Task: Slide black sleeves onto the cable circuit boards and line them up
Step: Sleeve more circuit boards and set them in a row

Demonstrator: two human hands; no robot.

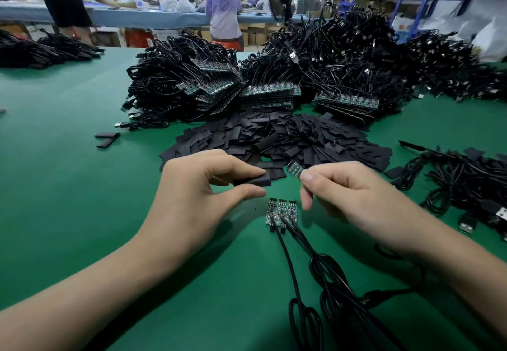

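1. The black sleeve [253, 181] is a short, flat, matte tube with its open end facing right. It sits just left of the small circuit board [295, 170], with a narrow gap between them.
2. That board is a thin dark rectangle with rows of tiny shiny contacts. It tilts up and to the left, above the green mat [68, 158].
3. Three more boards [282, 211] lie flat side by side on the mat, just nearer than the hands. Smooth black round cables [315, 282] run from them toward the near edge and loop there.
4. Farther off spreads a loose pile of flat sleeves [288, 139]. Behind it are stacked cable bundles [247, 76] with rows of boards facing near.
5. Two stray sleeves [107, 138] lie to the left, and a tangled cable heap [466, 186] to the right.
6. The left hand [203, 186] pinches the sleeve between forefinger on top and thumb underneath, with the wrist low over the mat.
7. The right hand [348, 188] pinches the board's near end with curled fingers and thumb, the back of the hand turned upward.
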